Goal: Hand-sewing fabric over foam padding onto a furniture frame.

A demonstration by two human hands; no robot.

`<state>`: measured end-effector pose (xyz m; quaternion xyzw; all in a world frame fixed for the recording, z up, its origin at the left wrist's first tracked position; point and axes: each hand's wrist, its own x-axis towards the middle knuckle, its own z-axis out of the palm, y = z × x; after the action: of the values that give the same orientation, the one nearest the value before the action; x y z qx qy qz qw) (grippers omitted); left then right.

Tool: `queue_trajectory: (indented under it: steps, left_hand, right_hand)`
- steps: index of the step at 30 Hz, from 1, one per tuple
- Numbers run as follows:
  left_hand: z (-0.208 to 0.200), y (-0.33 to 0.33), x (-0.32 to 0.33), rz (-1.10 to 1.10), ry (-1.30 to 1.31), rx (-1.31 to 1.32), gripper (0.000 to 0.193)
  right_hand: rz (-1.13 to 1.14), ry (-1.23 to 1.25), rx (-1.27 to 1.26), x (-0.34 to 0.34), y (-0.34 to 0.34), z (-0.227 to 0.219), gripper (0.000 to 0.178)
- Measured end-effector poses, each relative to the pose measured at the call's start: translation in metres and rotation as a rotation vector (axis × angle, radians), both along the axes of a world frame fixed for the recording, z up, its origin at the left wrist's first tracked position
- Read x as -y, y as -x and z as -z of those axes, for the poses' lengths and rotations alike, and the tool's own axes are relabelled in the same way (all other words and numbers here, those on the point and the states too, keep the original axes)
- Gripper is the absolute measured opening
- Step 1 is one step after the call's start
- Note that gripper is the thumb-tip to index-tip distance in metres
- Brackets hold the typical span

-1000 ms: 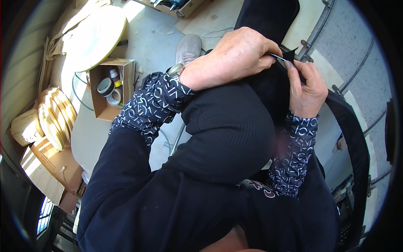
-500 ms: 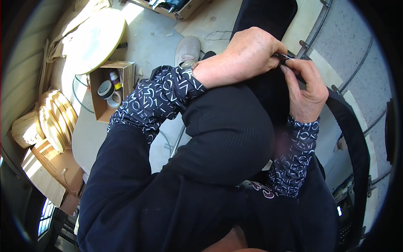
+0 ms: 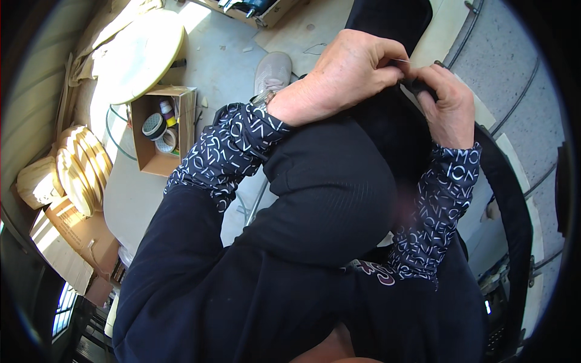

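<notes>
Above my raised, black-clad knee, both hands meet at a piece of black cloth (image 3: 390, 23). My left hand (image 3: 348, 75) is closed, its thumb and forefinger pinched on a thin bright needle (image 3: 399, 60), of which only a sliver shows. Close beside its fingertips, my right hand (image 3: 451, 103) is curled, fingers and thumb pinching a dark fold of the cloth. Where the needle's tip lies, and any thread, I cannot make out. The cloth runs up between the hands toward the top of the view and down behind my knee.
A round pale-topped stool (image 3: 142, 57) stands at upper left beside an open box (image 3: 151, 163) with tape rolls and a bottle. Stacked wooden discs (image 3: 82, 172) and cardboard (image 3: 85, 236) lie farther left. A black curved band (image 3: 514, 212) and dark cables (image 3: 520, 91) run along the right.
Both hands have shifted slightly upward, the left also a little left. The bright needle now shows at the left fingertips, higher than before. My right sleeve has moved right and up.
</notes>
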<state>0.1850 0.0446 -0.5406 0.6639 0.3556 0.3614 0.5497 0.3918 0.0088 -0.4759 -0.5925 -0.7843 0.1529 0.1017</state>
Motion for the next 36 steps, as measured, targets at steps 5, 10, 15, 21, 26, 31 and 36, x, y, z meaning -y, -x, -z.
queue_trajectory:
  steps: [5, 10, 15, 21, 26, 31, 36]
  left_hand:
    - [0.005, 0.012, -0.006, -0.2, 0.003, 0.011, 0.017]
    - [0.005, 0.012, -0.008, -0.167, -0.013, -0.015, 0.018]
    - [0.006, 0.016, -0.007, -0.166, -0.066, 0.013, 0.021]
    - [0.0, 0.025, 0.002, -0.026, -0.045, -0.147, 0.018]
    - [0.003, 0.029, 0.002, 0.05, -0.05, -0.098, 0.011]
    - [0.011, 0.032, 0.006, -0.021, -0.204, -0.139, 0.008]
    - [0.018, 0.028, -0.002, -0.036, -0.372, -0.209, 0.01]
  right_hand:
    - [-0.007, 0.016, -0.025, 0.001, -0.003, -0.002, 0.016]
    - [-0.039, 0.004, -0.022, -0.008, -0.006, 0.004, 0.016]
    - [-0.005, -0.017, 0.038, -0.02, -0.011, 0.01, 0.019]
    - [0.077, 0.055, -0.091, -0.005, -0.001, 0.006, 0.015]
    - [0.109, 0.087, -0.149, 0.007, 0.009, 0.002, 0.016]
    - [0.142, 0.012, -0.198, 0.032, 0.012, 0.012, 0.02]
    - [0.182, -0.138, -0.235, 0.038, 0.018, 0.025, 0.023]
